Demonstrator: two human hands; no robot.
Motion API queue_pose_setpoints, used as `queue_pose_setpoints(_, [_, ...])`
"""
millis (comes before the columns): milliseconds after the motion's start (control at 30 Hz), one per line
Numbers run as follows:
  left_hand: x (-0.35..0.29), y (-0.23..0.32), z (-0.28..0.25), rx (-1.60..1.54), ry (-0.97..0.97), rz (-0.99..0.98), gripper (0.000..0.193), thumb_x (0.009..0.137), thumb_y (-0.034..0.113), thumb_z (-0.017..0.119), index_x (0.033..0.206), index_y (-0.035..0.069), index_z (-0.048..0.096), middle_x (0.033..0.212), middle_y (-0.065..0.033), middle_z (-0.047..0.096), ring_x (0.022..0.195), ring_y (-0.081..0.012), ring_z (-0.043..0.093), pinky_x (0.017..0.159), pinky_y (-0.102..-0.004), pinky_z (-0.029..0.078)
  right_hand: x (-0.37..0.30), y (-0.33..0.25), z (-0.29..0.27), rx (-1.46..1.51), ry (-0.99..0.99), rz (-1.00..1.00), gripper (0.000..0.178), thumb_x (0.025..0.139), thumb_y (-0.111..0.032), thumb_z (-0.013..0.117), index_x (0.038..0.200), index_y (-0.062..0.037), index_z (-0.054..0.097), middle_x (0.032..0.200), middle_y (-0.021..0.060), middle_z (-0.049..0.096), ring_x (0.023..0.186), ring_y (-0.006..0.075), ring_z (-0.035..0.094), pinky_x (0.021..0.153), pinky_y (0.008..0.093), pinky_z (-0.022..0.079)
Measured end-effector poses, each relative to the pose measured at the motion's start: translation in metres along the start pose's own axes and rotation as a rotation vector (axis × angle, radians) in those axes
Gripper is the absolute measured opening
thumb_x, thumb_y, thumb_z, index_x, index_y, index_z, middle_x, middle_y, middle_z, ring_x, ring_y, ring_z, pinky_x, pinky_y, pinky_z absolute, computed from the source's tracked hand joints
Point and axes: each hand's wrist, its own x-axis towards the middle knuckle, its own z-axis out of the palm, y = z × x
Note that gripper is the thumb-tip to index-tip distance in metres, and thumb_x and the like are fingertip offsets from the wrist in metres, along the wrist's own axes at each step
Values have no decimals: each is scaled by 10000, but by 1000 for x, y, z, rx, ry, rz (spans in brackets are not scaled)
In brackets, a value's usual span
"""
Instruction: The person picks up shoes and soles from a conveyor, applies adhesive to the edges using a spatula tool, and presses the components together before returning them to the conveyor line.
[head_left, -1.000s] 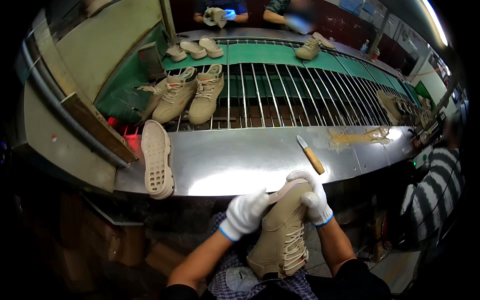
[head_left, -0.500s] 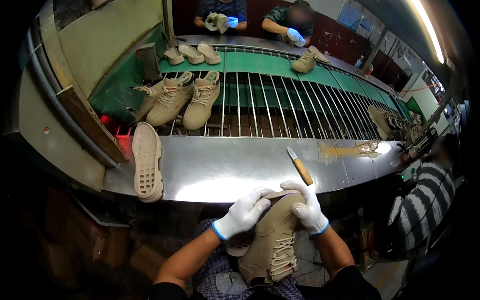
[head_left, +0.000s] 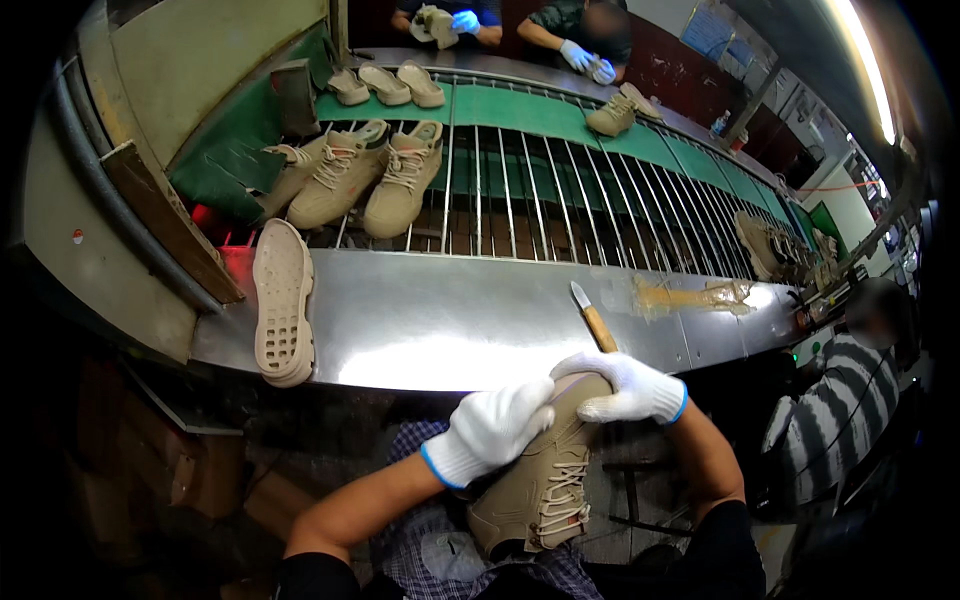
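Note:
A tan lace-up shoe (head_left: 535,490) lies over my lap, toe pointing away from me and pale laces facing up. My left hand (head_left: 492,432), in a white knit glove with a blue cuff, closes on the left side of its toe. From the right, my right hand (head_left: 625,390), gloved alike, wraps over the toe tip with its thumb on the upper. Both hands hide the toe's edge, and the sole underneath is out of sight. Just beyond my right hand a knife (head_left: 595,322) with a wooden handle rests on the metal ledge (head_left: 450,320).
A loose beige sole (head_left: 284,305) lies at the ledge's left end. Past the ledge runs a rack of metal bars (head_left: 520,210) carrying tan shoes (head_left: 403,180) and several small soles (head_left: 420,85). Two gloved people work across it; a person in stripes (head_left: 840,430) sits at right.
My right hand has shifted outward and lies farther over the toe. My left hand has slid down the shoe's left side. The view has tilted slightly, so the bench appears higher.

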Motion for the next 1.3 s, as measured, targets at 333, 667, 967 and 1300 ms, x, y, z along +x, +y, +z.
queue_pose_setpoints(333, [-40,-9,-20,-387,-268,-193,694,863,1,703,1524,-18,489,1390,-273,645,1224,-359,701,1032,-412,584,-8,16,15,114,156,-93,700,783,-475,863,1290,-18,706,1251,128,715,1167,261,684,1032,403,533])
queue_pose_setpoints(667, [-21,13,-37,-491,-327,-308,740,855,-25,589,1583,45,478,1412,-226,670,1170,-339,737,1018,-385,606,-15,4,21,132,235,-73,819,706,-653,887,1141,13,696,1122,122,729,1044,218,695,947,374,552])
queue_pose_setpoints(967, [-37,26,-44,-299,-389,-249,814,851,-59,538,1635,117,406,1399,-223,668,1034,-364,761,882,-374,656,-11,26,37,348,280,-56,954,748,-627,895,1378,12,569,1210,123,671,1135,215,654,1008,368,524])
queue_pose_setpoints(1300, [-23,19,-36,-162,-84,-292,295,1055,237,612,1237,5,618,904,-194,747,714,-339,763,619,-424,627,6,27,80,492,548,-276,1075,848,-641,793,1571,27,361,1246,154,589,1116,224,603,1009,369,496])
